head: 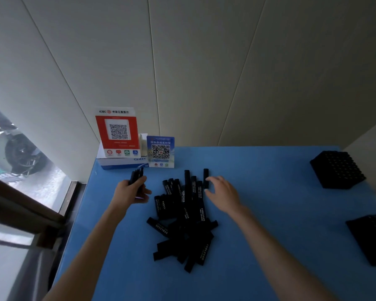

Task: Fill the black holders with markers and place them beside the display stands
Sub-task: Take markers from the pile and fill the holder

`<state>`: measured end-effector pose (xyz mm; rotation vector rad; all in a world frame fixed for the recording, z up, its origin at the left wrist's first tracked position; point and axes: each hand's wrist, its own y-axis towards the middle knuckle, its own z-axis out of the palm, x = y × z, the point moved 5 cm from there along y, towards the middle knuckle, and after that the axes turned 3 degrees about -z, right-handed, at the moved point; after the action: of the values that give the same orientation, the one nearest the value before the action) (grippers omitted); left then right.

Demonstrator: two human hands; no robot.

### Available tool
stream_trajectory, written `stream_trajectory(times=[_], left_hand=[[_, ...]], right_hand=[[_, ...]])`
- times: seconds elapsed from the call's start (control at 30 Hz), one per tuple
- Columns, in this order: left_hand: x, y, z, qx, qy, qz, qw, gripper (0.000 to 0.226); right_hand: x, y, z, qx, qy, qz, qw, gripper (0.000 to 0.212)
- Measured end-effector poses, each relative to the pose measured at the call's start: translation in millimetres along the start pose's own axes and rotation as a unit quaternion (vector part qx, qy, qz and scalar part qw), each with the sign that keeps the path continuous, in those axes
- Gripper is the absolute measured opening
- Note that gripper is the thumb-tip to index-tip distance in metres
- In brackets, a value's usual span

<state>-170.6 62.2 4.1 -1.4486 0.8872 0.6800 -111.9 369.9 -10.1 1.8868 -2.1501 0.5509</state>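
Markers (183,216) lay in a loose black heap on the blue counter (269,192), crossing one another at all angles, near the middle and just in front of me. They looked light, stiff and smooth-sided, so I judged they would roll or slide if nudged; best taken round the middle of the barrel, one at a time or as a small bundle. My left hand (129,193) was curled round a few markers, their ends sticking up past my thumb toward the red display stand (117,132). My right hand (223,195) reached over the far edge of the heap, fingers loosely bent, fingertips at one marker (205,178) lying apart from the rest; I could not tell whether it was pinched or only touched. Both forearms stretched forward, wrists low over the counter. The two black holders sat well apart to my right, one at the far corner (338,169), one nearer the edge (371,238), seemingly unfilled. The blue display stand (160,152) stood just beside the red one.
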Motion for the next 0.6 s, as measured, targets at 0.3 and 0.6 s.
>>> stream_trajectory(times=[0.3, 0.6], left_hand=[[-15.7, -27.9, -25.2, -0.012, -0.062, 0.072, 0.995, 0.01], [-2.7, -45.8, -27.2, -0.018, -0.053, 0.069, 0.996, 0.01]], right_hand=[[2.3, 29.4, 21.1, 0.025, -0.06, 0.03, 0.997, 0.063], [-5.5, 32.6, 13.9, 0.044, -0.074, 0.092, 0.992, 0.043]])
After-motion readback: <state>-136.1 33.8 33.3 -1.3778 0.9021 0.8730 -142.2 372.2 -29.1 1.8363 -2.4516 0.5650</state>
